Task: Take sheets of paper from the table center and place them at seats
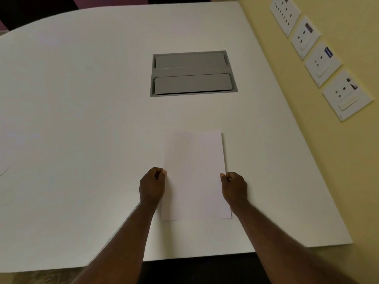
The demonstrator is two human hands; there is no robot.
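A blank white sheet of paper (194, 175) lies lengthwise on the white table (82, 119), close to the near edge. My left hand (152, 186) pinches the sheet's left edge about halfway along. My right hand (234, 187) pinches the right edge at the same height. Both fists are curled, thumbs on top of the paper. Whether the sheet rests flat or is slightly lifted cannot be told.
A grey recessed cable box with two closed flaps (193, 73) sits in the tabletop beyond the sheet. A yellow wall (328, 140) on the right carries several white socket plates (346, 95). The table's near edge (194, 258) runs just below the sheet.
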